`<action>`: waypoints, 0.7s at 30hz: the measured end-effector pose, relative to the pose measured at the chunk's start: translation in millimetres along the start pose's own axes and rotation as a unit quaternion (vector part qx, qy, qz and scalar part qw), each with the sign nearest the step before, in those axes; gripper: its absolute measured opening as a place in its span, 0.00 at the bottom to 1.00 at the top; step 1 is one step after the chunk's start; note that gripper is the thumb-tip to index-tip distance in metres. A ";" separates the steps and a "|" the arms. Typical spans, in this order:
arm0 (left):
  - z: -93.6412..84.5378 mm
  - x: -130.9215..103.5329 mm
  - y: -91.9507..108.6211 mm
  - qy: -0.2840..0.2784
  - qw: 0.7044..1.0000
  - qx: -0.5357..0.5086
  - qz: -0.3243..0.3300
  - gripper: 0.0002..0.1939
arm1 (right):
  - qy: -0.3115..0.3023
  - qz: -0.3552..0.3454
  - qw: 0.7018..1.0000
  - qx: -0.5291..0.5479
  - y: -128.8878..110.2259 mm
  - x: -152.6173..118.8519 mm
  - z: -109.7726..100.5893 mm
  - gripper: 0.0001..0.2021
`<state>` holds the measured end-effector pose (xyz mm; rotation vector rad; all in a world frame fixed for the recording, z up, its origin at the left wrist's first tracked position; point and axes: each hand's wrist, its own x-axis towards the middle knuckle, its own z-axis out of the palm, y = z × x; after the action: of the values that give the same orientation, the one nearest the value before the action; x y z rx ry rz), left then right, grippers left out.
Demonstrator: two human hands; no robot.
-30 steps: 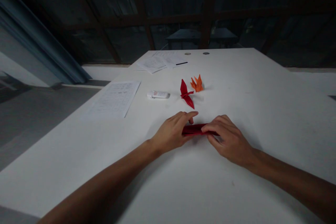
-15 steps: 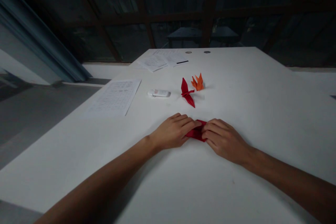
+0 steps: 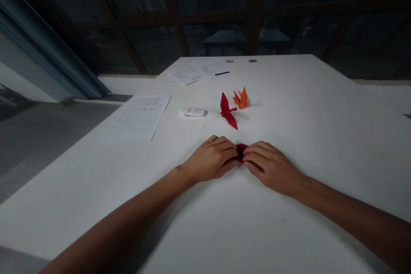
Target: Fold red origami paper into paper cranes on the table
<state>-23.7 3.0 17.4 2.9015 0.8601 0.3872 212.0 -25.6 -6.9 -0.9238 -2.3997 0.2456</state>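
Observation:
A piece of red origami paper [image 3: 241,150] lies between my hands, low over the white table [image 3: 205,218]. My left hand [image 3: 214,157] is closed on its left side, and my right hand [image 3: 269,165] grips the right side with bent fingers. Most of the folded paper is hidden under the fingers; a dark hollow shows in its middle. Just beyond my hands rests a finished red paper crane [image 3: 228,112] with its wings spread. Behind it and slightly right stands an orange paper crane [image 3: 242,98].
A white bottle-like object [image 3: 193,112] lies left of the cranes. Printed sheets [image 3: 138,115] lie at the left edge, with more papers [image 3: 192,72] and a black pen [image 3: 222,73] farther back. Two round discs sit near the far edge, before dark windows.
Both hands have closed in on the red paper, the right one shifting left, so less of the paper shows. The view has tilted slightly; the cranes stay in place.

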 end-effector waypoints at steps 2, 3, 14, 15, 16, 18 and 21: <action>0.8 -0.2 -2.4 0.005 1.000 -0.018 -0.017 0.11 | 0.006 0.027 0.999 0.018 5.1 1.7 1.8 0.07; 0.7 -0.3 -3.2 0.007 0.999 -0.027 -0.021 0.10 | 0.006 0.036 0.999 0.023 7.4 2.5 2.7 0.08; 11.7 7.5 7.8 0.043 0.993 -0.061 -0.092 0.07 | 0.009 0.094 0.995 0.016 7.7 5.5 4.3 0.04; 13.5 8.4 7.9 0.046 0.991 -0.069 -0.105 0.06 | 0.011 0.103 0.994 0.022 8.0 6.3 5.0 0.05; 15.3 9.0 7.9 0.048 0.989 -0.076 -0.115 0.06 | 0.012 0.112 0.993 0.029 8.6 7.0 5.9 0.07; 18.1 9.6 7.6 0.058 0.986 -0.086 -0.134 0.11 | 0.020 0.132 0.990 0.042 9.8 8.5 7.9 0.12; 19.8 9.7 7.4 0.078 0.979 -0.081 -0.168 0.22 | 0.036 0.165 0.985 0.029 10.8 9.7 10.6 0.20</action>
<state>-6.7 1.9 1.6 2.5404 1.2528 0.6221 206.3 -10.8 -15.3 -1.2777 -2.1533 0.3956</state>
